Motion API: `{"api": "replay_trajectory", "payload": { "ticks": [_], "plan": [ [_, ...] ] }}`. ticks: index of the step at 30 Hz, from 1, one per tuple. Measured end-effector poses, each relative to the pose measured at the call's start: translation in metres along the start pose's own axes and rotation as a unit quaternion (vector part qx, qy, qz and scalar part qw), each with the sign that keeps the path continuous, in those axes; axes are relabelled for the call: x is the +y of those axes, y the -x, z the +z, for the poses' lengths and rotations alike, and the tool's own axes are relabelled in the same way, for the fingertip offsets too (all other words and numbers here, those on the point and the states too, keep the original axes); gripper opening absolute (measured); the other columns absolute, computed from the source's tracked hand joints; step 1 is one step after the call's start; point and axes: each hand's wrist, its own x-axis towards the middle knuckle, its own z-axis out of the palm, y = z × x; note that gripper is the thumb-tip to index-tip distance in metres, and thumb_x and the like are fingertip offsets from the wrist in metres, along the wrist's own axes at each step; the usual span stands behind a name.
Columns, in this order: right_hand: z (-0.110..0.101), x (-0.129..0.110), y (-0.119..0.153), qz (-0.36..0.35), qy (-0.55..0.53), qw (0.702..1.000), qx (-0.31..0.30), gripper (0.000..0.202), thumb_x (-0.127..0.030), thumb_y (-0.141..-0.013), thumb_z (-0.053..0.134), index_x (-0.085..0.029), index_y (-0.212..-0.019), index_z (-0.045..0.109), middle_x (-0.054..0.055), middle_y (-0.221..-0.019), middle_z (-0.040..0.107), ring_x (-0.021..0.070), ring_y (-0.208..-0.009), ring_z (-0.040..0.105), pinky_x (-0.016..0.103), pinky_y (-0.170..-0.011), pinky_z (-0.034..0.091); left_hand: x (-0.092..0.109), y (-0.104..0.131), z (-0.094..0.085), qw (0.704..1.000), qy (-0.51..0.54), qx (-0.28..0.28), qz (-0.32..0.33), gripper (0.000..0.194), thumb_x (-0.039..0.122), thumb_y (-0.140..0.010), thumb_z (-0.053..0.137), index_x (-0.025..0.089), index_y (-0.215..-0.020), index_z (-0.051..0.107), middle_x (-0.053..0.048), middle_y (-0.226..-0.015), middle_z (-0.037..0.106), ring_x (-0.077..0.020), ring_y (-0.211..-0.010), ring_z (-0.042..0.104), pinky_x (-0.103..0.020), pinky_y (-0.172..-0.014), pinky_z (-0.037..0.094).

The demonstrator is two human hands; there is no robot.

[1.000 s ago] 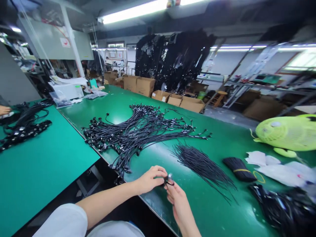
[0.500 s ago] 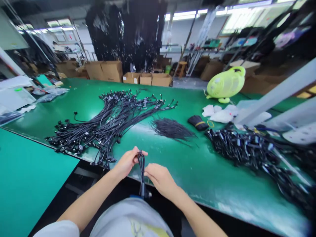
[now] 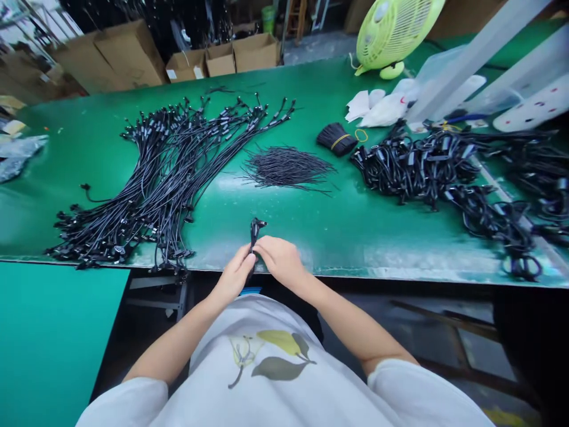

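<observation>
A folded black cable (image 3: 255, 231) stands up between my hands at the table's front edge, its connector end pointing away from me. My left hand (image 3: 236, 271) pinches it from the left with thumb and fingers. On the right side, my right hand (image 3: 281, 258) closes its fingertips on the same cable. Beyond them lies a loose pile of thin black ties (image 3: 288, 168). A large spread of straight black cables (image 3: 151, 184) covers the left part of the green table (image 3: 355, 231). Coiled black cables (image 3: 413, 163) are heaped at the right.
A banded black bundle (image 3: 336, 139) lies behind the ties. Farther back are white plastic bags (image 3: 386, 110) and a green fan (image 3: 395, 29). A grey post (image 3: 478, 56) rises at the right. Cardboard boxes (image 3: 255, 52) stand past the far edge.
The view has tilted down. The cable between my hands has turned, with its connector end now at the top, and my hands have come closer together around it.
</observation>
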Motion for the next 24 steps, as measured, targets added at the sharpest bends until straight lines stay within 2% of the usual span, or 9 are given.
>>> {"api": "replay_trajectory", "payload": {
  "ticks": [2,4,7,11,15,17,19,21,24],
  "plan": [
    [0.007,-0.003,0.000,0.116,-0.180,0.977,0.000,0.031,-0.040,-0.091,0.044,-0.019,-0.070,0.053,0.000,-0.066,0.053,0.0116,-0.061,0.046,0.024,-0.061,0.033,0.003,-0.003,0.006,1.000,0.024,0.009,0.010,0.044,0.040,-0.093,0.049,0.018,-0.131,0.054,-0.009,-0.141,0.053,-0.0224,-0.135,0.043,-0.035,-0.114,0.028],
    [0.013,-0.004,0.000,0.220,-0.333,0.916,-0.035,0.035,-0.050,-0.088,0.045,-0.020,-0.068,0.048,-0.006,-0.054,0.036,0.0089,-0.047,0.031,0.023,-0.049,0.027,0.006,-0.006,0.012,0.998,0.040,0.034,0.025,0.042,0.039,-0.093,0.050,0.017,-0.128,0.056,-0.009,-0.139,0.055,-0.0221,-0.133,0.044,-0.035,-0.114,0.028],
    [0.013,0.002,0.004,0.271,-0.406,0.867,-0.097,0.046,-0.063,-0.084,0.044,-0.021,-0.063,0.043,-0.010,-0.048,0.019,0.0071,-0.041,0.014,0.023,-0.041,0.015,0.009,-0.012,0.015,0.995,0.087,0.046,0.020,0.034,0.041,-0.089,0.057,0.016,-0.112,0.064,-0.010,-0.124,0.065,-0.0228,-0.122,0.054,-0.036,-0.109,0.034],
    [-0.003,0.016,0.012,0.250,-0.357,0.890,-0.130,0.046,-0.056,-0.079,0.058,-0.016,-0.058,0.054,-0.007,-0.047,0.034,0.0059,-0.044,0.027,0.021,-0.044,0.021,0.010,-0.024,0.009,0.970,0.229,0.053,-0.058,0.031,0.041,-0.080,0.070,0.017,-0.097,0.061,0.000,-0.075,0.066,-0.0164,-0.086,0.065,-0.031,-0.088,0.048],
    [-0.015,0.027,0.017,0.225,-0.252,0.941,-0.026,0.033,-0.046,-0.089,0.047,-0.018,-0.090,0.065,0.001,-0.075,0.058,0.0111,-0.063,0.051,0.022,-0.057,0.040,0.010,-0.036,0.012,0.962,0.257,0.073,-0.063,0.030,0.041,-0.079,0.070,0.016,-0.093,0.061,0.008,-0.054,0.047,-0.0094,-0.061,0.057,-0.024,-0.074,0.047],
    [-0.013,0.027,0.020,0.191,-0.231,0.954,0.024,0.031,-0.042,-0.090,0.048,-0.020,-0.108,0.061,0.006,-0.103,0.062,0.0158,-0.089,0.058,0.027,-0.072,0.047,0.009,-0.038,0.020,0.977,0.201,0.029,-0.066,0.035,0.045,-0.081,0.066,0.015,-0.099,0.064,0.003,-0.062,0.058,-0.0139,-0.072,0.062,-0.029,-0.081,0.048],
    [-0.011,0.025,0.023,0.168,-0.219,0.961,0.032,0.030,-0.039,-0.091,0.046,-0.020,-0.111,0.059,0.008,-0.115,0.061,0.0177,-0.105,0.057,0.029,-0.086,0.047,0.009,-0.035,0.030,0.993,0.092,-0.035,-0.069,0.044,0.050,-0.084,0.060,0.015,-0.110,0.065,-0.007,-0.093,0.070,-0.0223,-0.101,0.063,-0.036,-0.098,0.044],
    [-0.013,0.028,0.024,0.170,-0.195,0.966,0.026,0.028,-0.037,-0.095,0.040,-0.019,-0.103,0.061,0.006,-0.106,0.065,0.0157,-0.099,0.060,0.028,-0.088,0.047,0.009,-0.030,0.033,0.992,-0.047,-0.100,-0.052,0.048,0.051,-0.086,0.055,0.018,-0.121,0.063,-0.010,-0.127,0.063,-0.0262,-0.128,0.049,-0.040,-0.112,0.032],
    [-0.046,0.055,0.027,0.216,-0.072,0.971,0.067,0.032,-0.035,-0.098,0.033,-0.019,-0.094,0.060,0.001,-0.079,0.066,0.0116,-0.074,0.062,0.023,-0.074,0.049,0.006,-0.027,0.020,0.967,-0.193,-0.166,-0.010,0.046,0.049,-0.087,0.052,0.022,-0.123,0.063,-0.008,-0.140,0.055,-0.0254,-0.135,0.044,-0.042,-0.116,0.026]
  ]
}}
